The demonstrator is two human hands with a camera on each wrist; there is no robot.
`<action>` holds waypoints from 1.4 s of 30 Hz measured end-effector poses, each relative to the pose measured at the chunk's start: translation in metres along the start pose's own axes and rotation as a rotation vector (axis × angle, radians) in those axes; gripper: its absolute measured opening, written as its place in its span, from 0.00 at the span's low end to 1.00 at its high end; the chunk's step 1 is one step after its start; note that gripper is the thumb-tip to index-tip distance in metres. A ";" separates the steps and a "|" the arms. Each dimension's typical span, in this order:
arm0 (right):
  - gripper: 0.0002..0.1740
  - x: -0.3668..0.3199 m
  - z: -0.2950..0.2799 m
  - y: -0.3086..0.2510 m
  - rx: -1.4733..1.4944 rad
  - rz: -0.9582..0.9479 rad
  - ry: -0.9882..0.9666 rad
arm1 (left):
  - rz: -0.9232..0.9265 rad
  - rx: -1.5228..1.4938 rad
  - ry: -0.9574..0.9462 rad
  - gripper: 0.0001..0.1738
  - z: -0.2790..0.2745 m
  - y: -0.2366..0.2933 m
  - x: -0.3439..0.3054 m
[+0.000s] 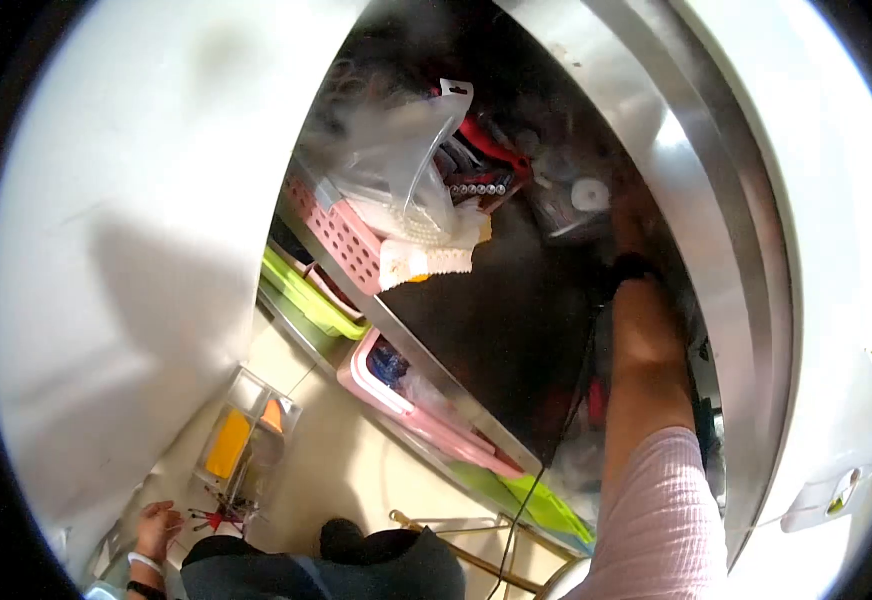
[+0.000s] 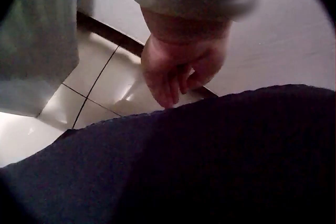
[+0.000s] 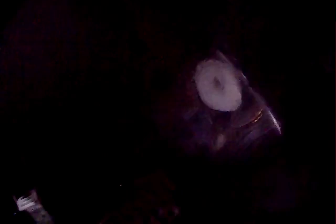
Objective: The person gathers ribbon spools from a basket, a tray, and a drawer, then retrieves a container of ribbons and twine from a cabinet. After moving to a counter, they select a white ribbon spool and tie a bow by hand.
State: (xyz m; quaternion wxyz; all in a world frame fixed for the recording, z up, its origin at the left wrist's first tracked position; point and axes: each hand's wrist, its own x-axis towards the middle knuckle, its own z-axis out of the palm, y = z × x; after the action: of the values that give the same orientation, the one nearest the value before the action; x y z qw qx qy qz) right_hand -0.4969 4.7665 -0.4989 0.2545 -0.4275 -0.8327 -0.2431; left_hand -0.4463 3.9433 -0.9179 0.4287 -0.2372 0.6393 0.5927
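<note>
My right hand [image 1: 636, 222] reaches deep into a dark cabinet shelf, its pink sleeve [image 1: 656, 510] trailing below. It lies next to a white roll [image 1: 589, 193] wrapped in clear plastic. The right wrist view is almost black and shows only that white roll [image 3: 218, 85]; the fingers are not visible. My left hand [image 1: 159, 522] hangs low by the floor. In the left wrist view, the left hand [image 2: 176, 74] has loosely curled fingers and holds nothing, above pale tiles and beside dark trousers [image 2: 210, 161].
A clear plastic bag [image 1: 406, 150] and a pink basket [image 1: 341, 235] crowd the shelf's left side, with red items [image 1: 491, 145] behind. Lower shelves hold a green tray [image 1: 306, 295] and a pink tray [image 1: 396, 400]. A clear box [image 1: 246, 430] stands on the floor.
</note>
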 end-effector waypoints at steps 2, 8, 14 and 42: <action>0.23 -0.012 -0.016 -0.023 -0.088 -0.113 0.057 | 0.026 0.012 0.008 0.14 0.005 0.009 -0.005; 0.25 -0.062 -0.056 -0.035 -0.586 -0.423 0.179 | 0.101 0.129 -0.094 0.16 0.018 0.040 -0.021; 0.27 -0.104 -0.081 -0.022 -0.889 -0.552 0.229 | 0.192 0.230 -0.245 0.15 0.033 0.066 -0.038; 0.28 -0.303 -0.317 -0.071 0.520 -0.133 -0.254 | 0.288 -0.080 -0.999 0.33 0.327 0.217 -0.231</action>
State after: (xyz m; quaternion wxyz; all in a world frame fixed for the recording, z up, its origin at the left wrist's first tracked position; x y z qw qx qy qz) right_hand -0.3347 4.3548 -0.4650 0.2328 -0.3192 -0.9185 0.0178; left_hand -0.4149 4.2509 -0.5832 0.5863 0.1488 0.3595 0.7105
